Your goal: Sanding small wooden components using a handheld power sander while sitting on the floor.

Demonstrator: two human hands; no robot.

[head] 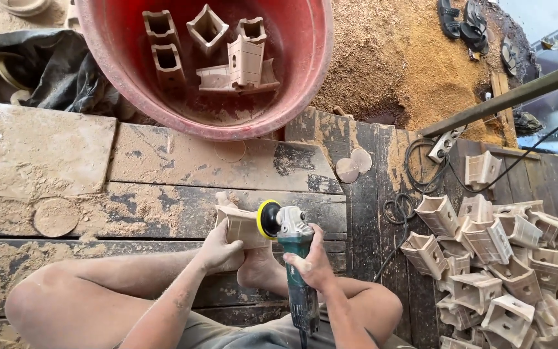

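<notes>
Both hands (266, 253) clamped: grinder (295, 258), wooden block (240, 226).

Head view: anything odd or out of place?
Yes. The left hand steadies the wooden block against a bare foot while the right hand runs the grinder on it. Sawdust lies heaped over the floor.

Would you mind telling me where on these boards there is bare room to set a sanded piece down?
The dusty planks between the red tub and the left hand are free, as is the sawdust-covered slab at far left. It is crowded at right, where the pile of wooden pieces and cable lie.
</notes>
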